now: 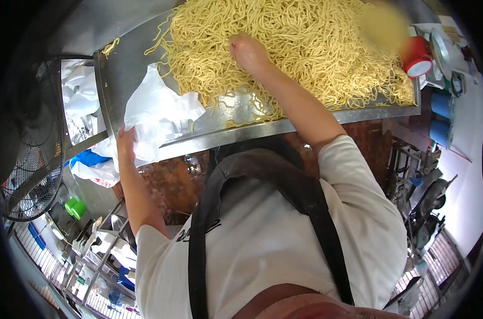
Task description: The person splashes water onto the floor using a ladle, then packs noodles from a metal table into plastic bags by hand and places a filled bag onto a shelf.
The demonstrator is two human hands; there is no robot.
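A large heap of yellow noodles (289, 48) lies spread over a metal tray table (130, 53). Over the middle of the heap is my right hand (249, 53), its fingers curled in among the noodles; their tips are partly hidden. My left hand (126, 142) grips the edge of a white plastic bag (159, 109) at the tray's front left corner. The bag stands puffed up, and I cannot see inside it. Some loose noodles lie along the tray's front rim.
At the left stands a fan (33, 143) in a wire cage, with more white plastic bags (81, 87) beside the tray. A red container (417, 57) is at the right end. A blurred yellowish round shape (382, 26) shows at the upper right.
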